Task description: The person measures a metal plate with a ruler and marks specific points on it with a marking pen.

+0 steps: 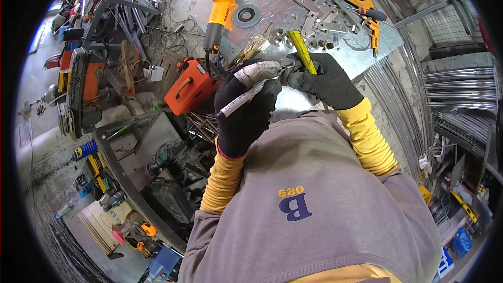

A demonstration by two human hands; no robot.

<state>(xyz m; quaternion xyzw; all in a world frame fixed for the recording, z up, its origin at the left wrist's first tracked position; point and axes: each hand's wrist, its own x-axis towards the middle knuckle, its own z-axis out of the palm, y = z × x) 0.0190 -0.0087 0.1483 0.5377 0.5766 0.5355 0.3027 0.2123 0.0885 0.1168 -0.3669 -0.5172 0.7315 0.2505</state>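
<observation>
My left hand [247, 107], in a dark glove with a worn grey patch on one finger, is closed around a white marker [242, 100] with a barcode on its barrel. A small metal ring [287, 63] shows at the meeting fingertips of both hands. My right hand [332, 81], also in a dark glove, grips a yellow strip like a tape measure blade [302, 51], which slants up past the fingers. Behind the hands, several small metal cylinders [320, 45] and flat plates [310, 21] with holes lie on the metal sheet tabletop [285, 13].
A yellow angle grinder [221, 13] and a grinding disc [245, 16] lie at the table's left. Orange clamps [374, 42] and a screwdriver [372, 14] are at its right. An orange case [189, 88] stands beside my left hand. Metal tubes [460, 86] fill a right-hand rack.
</observation>
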